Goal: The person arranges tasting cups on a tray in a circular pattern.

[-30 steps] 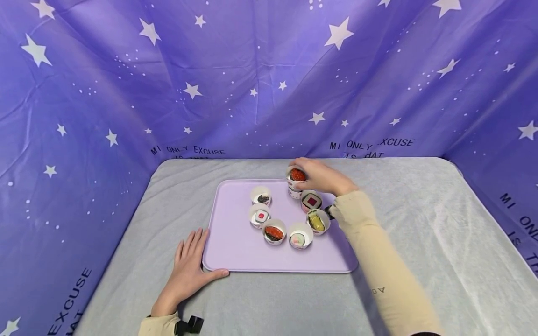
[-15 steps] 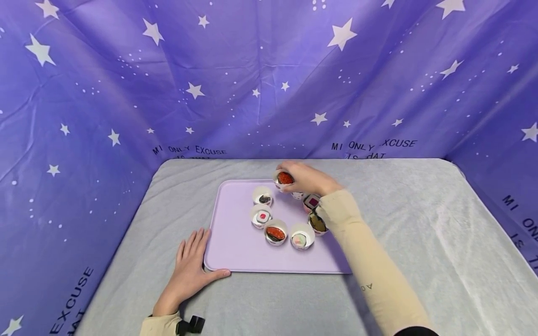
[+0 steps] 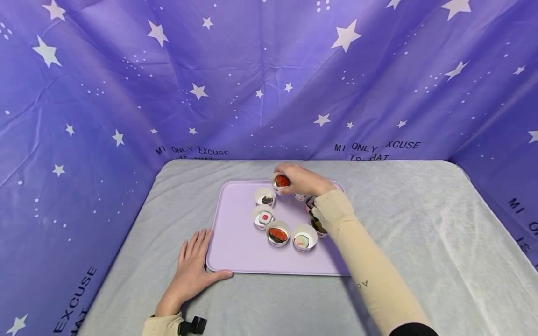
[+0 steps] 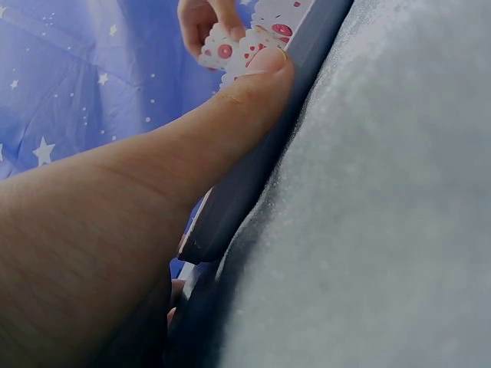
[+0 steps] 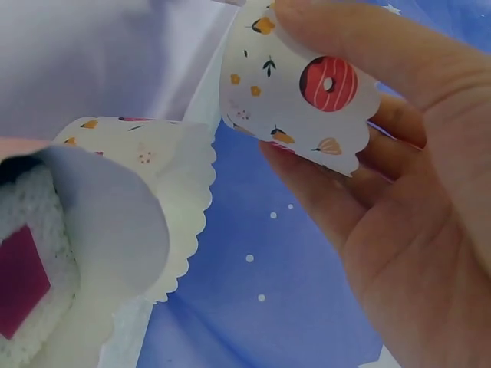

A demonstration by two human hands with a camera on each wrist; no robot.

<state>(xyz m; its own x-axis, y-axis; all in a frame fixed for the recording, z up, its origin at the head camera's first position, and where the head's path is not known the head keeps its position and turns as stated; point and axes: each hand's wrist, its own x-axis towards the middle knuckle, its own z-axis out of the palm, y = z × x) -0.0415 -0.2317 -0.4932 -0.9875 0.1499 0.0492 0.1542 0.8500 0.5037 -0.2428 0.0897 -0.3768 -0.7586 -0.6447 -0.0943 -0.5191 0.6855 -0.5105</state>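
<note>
My right hand (image 3: pixel 304 180) grips a paper baking cup (image 3: pixel 276 188) by its sides near the tray's back edge; red roe sushi (image 3: pixel 283 181) sits inside it. Whether this cup touches the tray is unclear. The right wrist view shows its donut print (image 5: pixel 328 84) between thumb and fingers. At the front left corner of the lilac tray (image 3: pixel 235 252), my left hand (image 3: pixel 189 268) lies with fingers straight along the side and thumb at the front edge. Several more cups form a ring, among them one with dark-topped sushi (image 3: pixel 266 199) just left of the held cup.
Around the ring are a white square piece with a red centre (image 3: pixel 265 217), another red roe piece (image 3: pixel 278 234) and a pale green roll (image 3: pixel 301 241). My right sleeve (image 3: pixel 357 247) partly covers the right-hand cups. Grey cloth (image 3: pixel 441 242) surrounds the tray; a purple starry curtain (image 3: pixel 235 107) stands behind.
My right hand has carried the red roe cup leftward from above another cup at the back right, then slightly lower. The left hand keeps its place at the tray corner.
</note>
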